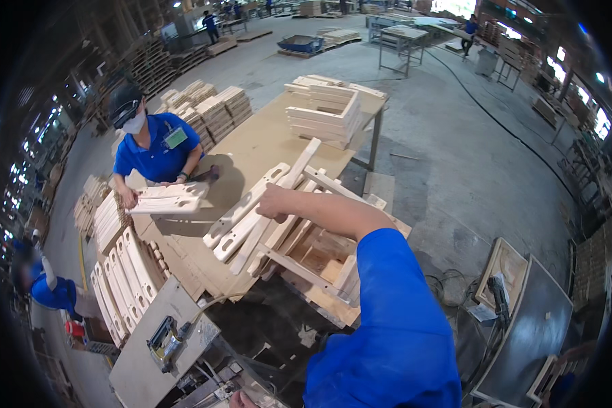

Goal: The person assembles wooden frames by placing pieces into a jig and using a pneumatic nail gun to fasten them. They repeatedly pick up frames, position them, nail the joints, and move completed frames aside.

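Closest to me, a bit of the person's left hand (243, 400) shows at the lower edge beside some metal fittings; too little of it is in sight to tell whether it grips anything. Just past it, a nail gun (164, 343) lies on a flat board (137, 370). The right arm, in a blue sleeve (404, 306), reaches across an open wooden box (304, 274), and the right hand (272, 202), its fingers bent down and inward, is at a long plain slat (304, 162). I can't tell whether those fingers have closed on the wood. That slat lies slantwise on the table (262, 122), next to the box and alongside pale slats with oval slots (246, 206). Off to the left stands a row of slotted pieces (126, 279). Across the table, a masked co-worker (158, 153) in blue holds a few slats (166, 200) in both hands. Rectangular frames (323, 112) sit piled at the table's far end, stacked wood (204, 105) stands behind the co-worker, and farther off is a blue bin (300, 44).
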{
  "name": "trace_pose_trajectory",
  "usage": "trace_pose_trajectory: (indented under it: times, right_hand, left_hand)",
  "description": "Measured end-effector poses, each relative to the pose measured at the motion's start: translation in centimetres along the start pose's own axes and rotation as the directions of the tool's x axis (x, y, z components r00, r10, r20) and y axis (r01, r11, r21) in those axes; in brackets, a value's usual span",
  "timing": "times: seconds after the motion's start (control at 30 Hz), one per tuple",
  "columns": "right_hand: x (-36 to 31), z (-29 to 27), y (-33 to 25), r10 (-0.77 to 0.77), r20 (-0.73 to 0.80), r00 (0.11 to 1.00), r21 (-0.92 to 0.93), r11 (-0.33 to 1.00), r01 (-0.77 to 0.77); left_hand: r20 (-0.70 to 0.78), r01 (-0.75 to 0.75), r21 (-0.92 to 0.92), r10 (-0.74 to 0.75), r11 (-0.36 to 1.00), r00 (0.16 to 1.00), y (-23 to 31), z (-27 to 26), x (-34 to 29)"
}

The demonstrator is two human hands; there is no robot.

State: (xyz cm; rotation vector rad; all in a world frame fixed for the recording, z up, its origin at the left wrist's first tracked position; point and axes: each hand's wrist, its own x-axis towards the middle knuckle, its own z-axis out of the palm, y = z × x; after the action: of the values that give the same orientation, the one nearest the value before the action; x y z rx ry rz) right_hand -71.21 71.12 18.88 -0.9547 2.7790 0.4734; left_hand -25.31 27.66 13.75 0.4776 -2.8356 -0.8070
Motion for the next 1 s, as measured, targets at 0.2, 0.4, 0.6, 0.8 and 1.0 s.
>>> trace_pose_trajectory:
  times: [0.2,0.4,0.6,0.8,1.0]
  right_hand:
    - [-7.1,-11.8,-4.7,-0.046,-0.210,0.977,0.050,0.997,0.058]
    - [-11.5,-19.6,-9.7,-0.015,-0.412,0.911,0.224,0.967,0.118]
    - [-7.6,-23.7,-22.5,-0.027,-0.449,0.893,0.437,0.865,0.246]
    - [-1.9,-23.6,-39.1,-0.190,-0.379,0.906,0.580,0.713,0.393]
    - [3.8,-20.5,-56.9,-0.426,-0.411,0.806,0.548,0.591,0.592]
  left_hand:
    - [-0.006,0.023,0.081,-0.022,0.996,1.000,5.7,-4.4,0.0]
    - [-0.425,-0.415,-0.180,0.311,0.892,0.850,8.2,-7.3,-1.1]
    - [-0.443,-0.580,0.047,0.537,0.813,0.717,6.2,-8.9,-4.6]
    - [-0.246,-0.292,0.141,0.319,0.946,0.915,1.4,-9.2,-10.1]
    - [-0.442,0.200,0.170,-0.107,0.965,0.890,-7.1,-7.8,-16.0]
